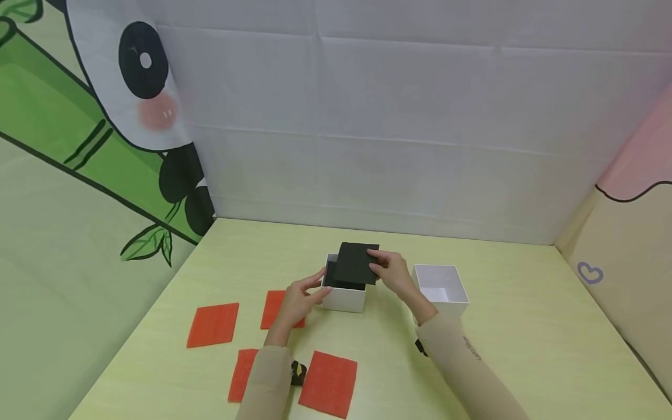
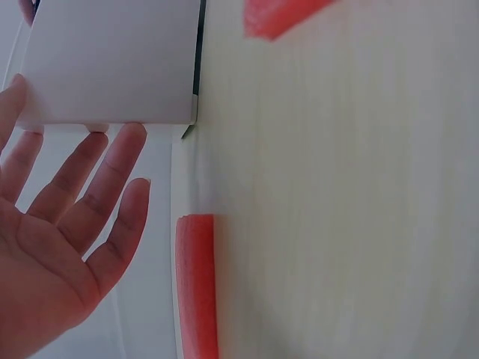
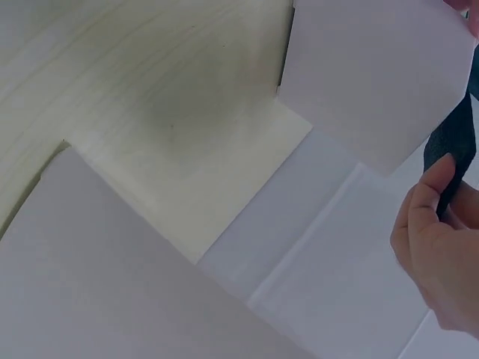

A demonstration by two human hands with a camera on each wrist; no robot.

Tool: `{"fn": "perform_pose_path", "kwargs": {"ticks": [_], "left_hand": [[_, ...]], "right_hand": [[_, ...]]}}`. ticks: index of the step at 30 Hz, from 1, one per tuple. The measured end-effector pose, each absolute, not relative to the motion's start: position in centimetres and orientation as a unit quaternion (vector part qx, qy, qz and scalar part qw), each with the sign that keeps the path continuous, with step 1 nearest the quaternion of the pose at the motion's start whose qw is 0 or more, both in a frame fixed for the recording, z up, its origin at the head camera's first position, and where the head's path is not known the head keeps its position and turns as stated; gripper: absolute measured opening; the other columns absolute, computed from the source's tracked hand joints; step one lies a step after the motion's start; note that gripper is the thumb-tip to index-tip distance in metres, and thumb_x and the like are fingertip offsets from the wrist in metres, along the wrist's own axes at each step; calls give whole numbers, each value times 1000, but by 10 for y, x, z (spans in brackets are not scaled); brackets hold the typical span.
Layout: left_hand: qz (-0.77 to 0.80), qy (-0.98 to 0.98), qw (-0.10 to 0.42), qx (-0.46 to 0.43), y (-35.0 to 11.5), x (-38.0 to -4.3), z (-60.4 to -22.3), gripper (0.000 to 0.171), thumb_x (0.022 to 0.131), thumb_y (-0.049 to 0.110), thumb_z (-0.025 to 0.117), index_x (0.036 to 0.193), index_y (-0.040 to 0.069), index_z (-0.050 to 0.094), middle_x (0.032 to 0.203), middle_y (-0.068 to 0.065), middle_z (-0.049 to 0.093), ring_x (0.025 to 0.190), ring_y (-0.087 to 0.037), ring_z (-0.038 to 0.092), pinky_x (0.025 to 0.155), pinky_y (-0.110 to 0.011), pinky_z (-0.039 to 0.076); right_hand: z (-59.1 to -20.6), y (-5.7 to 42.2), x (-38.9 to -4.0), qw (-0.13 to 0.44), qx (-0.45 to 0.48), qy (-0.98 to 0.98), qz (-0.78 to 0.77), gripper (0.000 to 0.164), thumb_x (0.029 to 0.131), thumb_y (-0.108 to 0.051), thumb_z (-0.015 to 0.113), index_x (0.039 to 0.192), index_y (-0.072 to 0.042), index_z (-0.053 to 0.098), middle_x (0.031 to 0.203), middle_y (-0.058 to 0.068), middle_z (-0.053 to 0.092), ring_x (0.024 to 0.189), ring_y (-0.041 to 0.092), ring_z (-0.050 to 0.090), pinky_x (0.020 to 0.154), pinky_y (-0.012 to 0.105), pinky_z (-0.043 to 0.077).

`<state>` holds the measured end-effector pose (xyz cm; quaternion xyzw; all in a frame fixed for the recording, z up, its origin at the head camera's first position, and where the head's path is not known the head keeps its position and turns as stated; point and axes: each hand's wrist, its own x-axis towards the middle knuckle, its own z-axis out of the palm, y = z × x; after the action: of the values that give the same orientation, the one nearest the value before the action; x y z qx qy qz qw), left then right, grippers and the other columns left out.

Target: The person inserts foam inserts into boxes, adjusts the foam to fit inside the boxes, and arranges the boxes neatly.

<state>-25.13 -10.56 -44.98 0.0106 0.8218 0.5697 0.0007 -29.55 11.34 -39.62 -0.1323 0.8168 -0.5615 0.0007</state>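
A small white box [image 1: 343,300] stands on the table with its top uncovered and black material [image 1: 346,284] inside. My right hand [image 1: 394,274] pinches the right edge of a thin black square sheet [image 1: 357,262], tilted above the box and overlapping its opening. In the right wrist view the sheet [image 3: 451,146] looks dark and slightly bent between thumb and fingers. My left hand [image 1: 300,298] is at the box's left front corner, thumb by the front face. In the left wrist view its spread, nearly straight fingertips touch the edge of the box [image 2: 112,60].
A second white open-topped box [image 1: 446,308] stands to the right, partly behind my right forearm. Several red squares lie at the left and front, among them one at far left [image 1: 212,325] and one in front [image 1: 328,385]. A white backdrop [image 1: 394,146] rises behind the table.
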Motion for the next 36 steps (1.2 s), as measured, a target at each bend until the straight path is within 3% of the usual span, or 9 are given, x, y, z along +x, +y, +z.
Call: {"fn": "perform_pose_path", "kwargs": {"ticks": [7,13,18,22,28,31,33,36], "left_hand": [[574,819,1,10,-106,-250,-450,54,78,30,69,129,27,50,123,-14,52,68,-25,61,52,-26,39],[576,817,-1,13,-106,-250,-450,54,78,31,69,129,27,50,123,-14,52,67,-24,61,56,-27,41],[577,816,-2,28,-102,-239,-429,52,82,21,66,130,16,48,122,-21,51,70,-32,61,56,-27,41],[575,817,-6,38,-99,-230,-414,50,84,14,63,130,7,46,121,-26,49,72,-38,60,56,-28,41],[572,820,-6,38,-97,-228,-411,50,84,14,63,131,7,46,122,-26,48,73,-38,60,59,-28,43],[572,819,-5,40,-97,-228,-412,50,84,13,63,131,6,45,122,-26,48,73,-38,60,59,-28,42],[571,820,-6,41,-97,-228,-412,51,84,13,63,131,6,45,122,-27,48,73,-38,60,58,-28,41],[571,819,-8,43,-97,-228,-413,51,84,13,62,131,5,44,122,-28,47,73,-38,60,56,-27,40]], "right_hand": [[-395,104,-298,-14,-128,829,-544,34,80,11,58,114,7,57,76,15,58,61,21,59,58,37,50],[-397,99,-299,-19,-132,843,-522,35,80,9,59,115,5,58,73,12,56,58,18,56,54,30,49],[-398,96,-300,-14,-135,840,-525,45,78,11,61,121,6,51,80,17,60,64,25,60,57,34,51],[-399,94,-302,-6,-129,840,-527,54,77,11,62,127,5,44,84,20,62,64,25,61,56,30,51],[-398,93,-302,-3,-130,842,-524,52,74,9,66,122,8,47,82,17,62,64,19,60,56,25,50],[-403,97,-305,-28,-155,846,-510,46,74,4,69,117,3,54,84,13,61,70,19,59,60,26,49],[-447,103,-338,-57,-177,853,-488,45,73,-4,73,114,-2,57,84,10,60,70,19,57,59,27,47],[-543,115,-411,-95,-208,859,-459,50,68,-30,78,113,-17,60,86,2,57,69,15,54,56,28,43]]}}
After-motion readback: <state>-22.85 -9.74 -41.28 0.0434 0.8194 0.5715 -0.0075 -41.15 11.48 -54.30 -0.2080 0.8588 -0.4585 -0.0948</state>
